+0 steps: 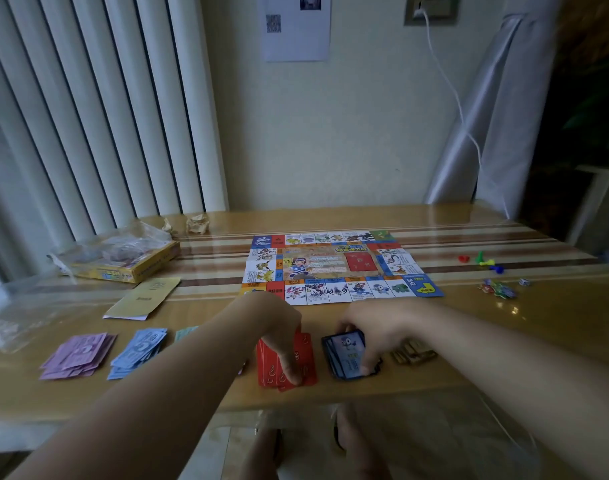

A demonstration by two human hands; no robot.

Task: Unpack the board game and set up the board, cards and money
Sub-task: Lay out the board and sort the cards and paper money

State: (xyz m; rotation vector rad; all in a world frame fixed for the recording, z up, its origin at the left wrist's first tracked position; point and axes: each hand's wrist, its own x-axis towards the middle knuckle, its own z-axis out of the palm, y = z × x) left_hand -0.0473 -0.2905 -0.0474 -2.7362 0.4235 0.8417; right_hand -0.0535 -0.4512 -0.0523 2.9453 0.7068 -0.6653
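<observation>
Holding both card stacks near the table edge

Your left hand [282, 341] curls round the red cards [304, 372]; your right hand [374, 329] grips the blue cards [346, 358] just beside them. Purple money [78, 355] and blue money [136, 351] lie left. The board [337, 268] lies flat beyond.

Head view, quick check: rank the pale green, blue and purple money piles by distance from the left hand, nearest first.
1. Pale green notes: just left of the left hand, which holds the red cards; partly hidden by the forearm.
2. Blue notes: next pile to the left.
3. Purple notes: leftmost pile.
</observation>
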